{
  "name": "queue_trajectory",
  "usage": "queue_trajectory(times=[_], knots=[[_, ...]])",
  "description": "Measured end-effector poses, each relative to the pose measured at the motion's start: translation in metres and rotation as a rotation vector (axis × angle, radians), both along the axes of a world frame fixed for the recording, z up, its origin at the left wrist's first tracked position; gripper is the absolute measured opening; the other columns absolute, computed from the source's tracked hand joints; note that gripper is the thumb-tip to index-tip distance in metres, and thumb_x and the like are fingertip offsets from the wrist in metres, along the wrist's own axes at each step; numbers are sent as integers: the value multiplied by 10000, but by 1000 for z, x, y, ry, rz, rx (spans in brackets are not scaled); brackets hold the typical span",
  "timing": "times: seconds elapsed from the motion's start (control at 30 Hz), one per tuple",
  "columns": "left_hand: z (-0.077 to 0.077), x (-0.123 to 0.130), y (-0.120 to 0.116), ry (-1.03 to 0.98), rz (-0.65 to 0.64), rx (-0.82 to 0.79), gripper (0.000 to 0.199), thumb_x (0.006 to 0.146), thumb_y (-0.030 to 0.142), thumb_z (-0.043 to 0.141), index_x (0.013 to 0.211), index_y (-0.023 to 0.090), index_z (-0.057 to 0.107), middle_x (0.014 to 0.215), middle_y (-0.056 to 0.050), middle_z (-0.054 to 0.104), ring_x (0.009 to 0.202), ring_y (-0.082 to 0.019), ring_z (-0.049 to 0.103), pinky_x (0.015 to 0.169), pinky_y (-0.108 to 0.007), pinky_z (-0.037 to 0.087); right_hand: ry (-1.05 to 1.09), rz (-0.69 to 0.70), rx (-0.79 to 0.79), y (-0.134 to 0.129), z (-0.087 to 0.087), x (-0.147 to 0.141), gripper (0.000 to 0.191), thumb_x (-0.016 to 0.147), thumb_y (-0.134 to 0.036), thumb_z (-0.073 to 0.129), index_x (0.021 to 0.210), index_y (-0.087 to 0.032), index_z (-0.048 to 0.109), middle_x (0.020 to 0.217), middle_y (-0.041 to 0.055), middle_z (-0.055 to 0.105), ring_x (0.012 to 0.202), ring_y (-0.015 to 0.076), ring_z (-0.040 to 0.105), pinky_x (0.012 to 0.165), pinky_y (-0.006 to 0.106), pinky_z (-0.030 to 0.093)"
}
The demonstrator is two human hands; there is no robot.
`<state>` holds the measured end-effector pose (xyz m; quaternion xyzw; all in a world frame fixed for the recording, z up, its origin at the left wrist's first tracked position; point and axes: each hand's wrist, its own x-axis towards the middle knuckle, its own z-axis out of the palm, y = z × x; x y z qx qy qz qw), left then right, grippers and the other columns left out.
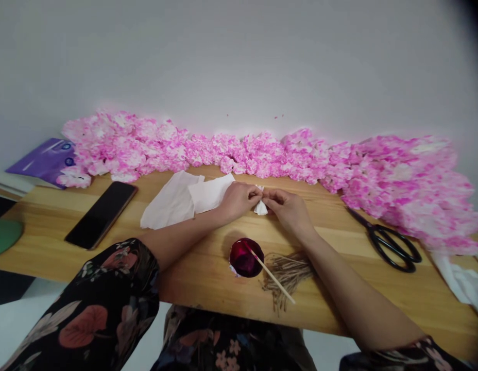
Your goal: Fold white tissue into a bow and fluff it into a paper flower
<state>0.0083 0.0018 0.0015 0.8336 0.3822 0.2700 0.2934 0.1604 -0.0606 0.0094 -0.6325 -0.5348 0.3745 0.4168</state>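
Head view: on the wooden table (192,288), the person's left hand (239,200) and right hand (291,208) meet near the middle, thumb and fingers of each pinching a small gathered white piece (261,208) at its narrow part, so that its lower end fans out below the fingertips. Just beside the left hand lie a small white sheet (208,194), its right end hidden by that hand, and a larger white sheet (171,201) partly under it. Farther left are a black phone (102,215), a shiny purple packet (44,161) and the edge of a green object (5,237) (too cut off to identify).

Behind the hands, a long bank of pink-and-white flowers (258,154) runs along the wall (239,62), filling the back of the table and spreading widest at the right. Nearer the person, between the forearms, stands a round pot of dark red liquid (233,268); a pale stick (276,283) leans out of it across a bundle of brown strands (291,270), close against the right forearm. Black-handled scissors (393,247) lie to the right, blades toward the flowers, with crumpled white material (465,281) beyond.
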Motion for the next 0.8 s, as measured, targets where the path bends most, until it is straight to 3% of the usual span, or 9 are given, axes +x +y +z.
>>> queue_trajectory(times=[0.3, 0.5, 0.7, 0.8], knots=[[-1, 0, -2, -41, 21, -61, 159, 787, 221, 553, 757, 152, 693, 629, 14, 650, 566, -92, 513, 543, -209, 313, -76, -29, 63, 3, -7, 3, 185, 760, -344, 589, 764, -176, 668, 694, 23, 661, 586, 146, 559, 547, 252, 422], [0, 2, -1, 24, 41, -13, 136, 757, 183, 562, 739, 157, 693, 635, 8, 656, 566, -98, 506, 556, -217, 311, -233, 42, 125, -1, -4, 4, 102, 795, -271, 577, 760, -192, 631, 656, -7, 635, 571, 140, 549, 569, 251, 398], [0, 2, 1, 93, 0, 73, 138, 742, 139, 550, 676, 167, 669, 605, 12, 631, 559, -109, 478, 574, -237, 295, -569, 165, 411, -2, 4, 5, 119, 855, -166, 532, 780, -198, 618, 969, 75, 652, 901, 211, 590, 759, 301, 425], [0, 0, 3, 109, -46, 113, 148, 747, 142, 546, 627, 164, 629, 581, 14, 603, 557, -110, 456, 572, -247, 267, -596, 244, 418, 0, 6, 8, 129, 885, -156, 514, 799, -201, 599, 896, 60, 642, 850, 205, 581, 738, 301, 418]])
